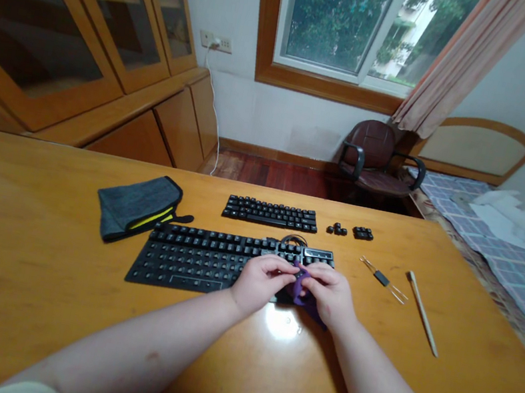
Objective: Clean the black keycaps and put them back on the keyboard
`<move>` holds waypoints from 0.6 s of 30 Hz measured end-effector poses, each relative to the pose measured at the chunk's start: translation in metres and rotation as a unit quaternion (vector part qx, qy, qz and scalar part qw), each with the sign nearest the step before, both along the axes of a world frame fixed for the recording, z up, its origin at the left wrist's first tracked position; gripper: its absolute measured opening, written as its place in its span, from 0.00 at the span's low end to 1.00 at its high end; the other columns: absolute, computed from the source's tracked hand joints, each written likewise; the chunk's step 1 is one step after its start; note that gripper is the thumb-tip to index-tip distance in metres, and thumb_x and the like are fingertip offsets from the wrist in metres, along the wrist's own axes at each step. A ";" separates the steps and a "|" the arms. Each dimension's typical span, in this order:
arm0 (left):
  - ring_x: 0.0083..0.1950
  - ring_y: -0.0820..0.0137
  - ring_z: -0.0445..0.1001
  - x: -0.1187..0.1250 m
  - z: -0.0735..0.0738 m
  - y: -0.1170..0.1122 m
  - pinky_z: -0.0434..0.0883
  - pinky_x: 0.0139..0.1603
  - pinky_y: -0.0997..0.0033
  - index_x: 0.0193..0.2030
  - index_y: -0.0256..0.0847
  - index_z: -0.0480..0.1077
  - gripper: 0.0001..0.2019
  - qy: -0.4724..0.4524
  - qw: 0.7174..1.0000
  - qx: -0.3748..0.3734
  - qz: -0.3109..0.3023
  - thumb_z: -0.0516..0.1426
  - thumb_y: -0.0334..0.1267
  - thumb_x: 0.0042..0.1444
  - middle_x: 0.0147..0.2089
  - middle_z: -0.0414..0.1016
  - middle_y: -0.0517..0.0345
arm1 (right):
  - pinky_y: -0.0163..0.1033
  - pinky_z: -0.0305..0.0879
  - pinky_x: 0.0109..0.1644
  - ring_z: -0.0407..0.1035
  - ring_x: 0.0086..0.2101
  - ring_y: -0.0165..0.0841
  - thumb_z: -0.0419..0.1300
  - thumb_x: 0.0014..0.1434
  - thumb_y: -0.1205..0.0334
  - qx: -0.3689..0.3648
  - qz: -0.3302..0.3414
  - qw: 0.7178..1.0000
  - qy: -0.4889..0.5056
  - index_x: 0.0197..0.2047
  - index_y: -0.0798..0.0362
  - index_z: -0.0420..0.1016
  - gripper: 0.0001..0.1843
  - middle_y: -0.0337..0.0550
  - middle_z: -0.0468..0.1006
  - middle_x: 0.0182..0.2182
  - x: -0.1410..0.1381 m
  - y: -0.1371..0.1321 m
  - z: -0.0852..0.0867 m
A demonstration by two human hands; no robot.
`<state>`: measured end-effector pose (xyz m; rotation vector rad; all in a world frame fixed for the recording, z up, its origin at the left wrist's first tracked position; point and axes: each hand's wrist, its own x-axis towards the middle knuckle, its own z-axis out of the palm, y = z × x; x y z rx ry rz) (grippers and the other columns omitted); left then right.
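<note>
A black keyboard lies on the wooden table in front of me. My left hand and my right hand meet over its right end, fingers curled together around a small purple object. I cannot make out what the purple thing is. Behind the keyboard lie a block of removed black keycaps and two small clusters of keycaps.
A grey pouch with a yellow stripe lies left of the keyboard. A wire keycap puller and a thin wooden stick lie to the right. Beyond the table stand a brown chair, wooden cabinets and a bed.
</note>
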<state>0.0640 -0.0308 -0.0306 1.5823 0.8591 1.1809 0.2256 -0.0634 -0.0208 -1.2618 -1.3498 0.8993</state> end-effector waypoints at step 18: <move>0.37 0.68 0.75 0.003 0.003 0.000 0.74 0.42 0.67 0.32 0.39 0.77 0.05 -0.012 0.999 -0.044 0.009 0.61 0.32 0.46 0.34 0.77 0.53 | 0.41 0.68 0.38 0.69 0.31 0.33 0.62 0.48 0.63 0.054 -0.062 0.996 -0.042 0.28 0.47 0.80 0.05 0.42 0.75 0.27 -0.003 -0.001 -0.004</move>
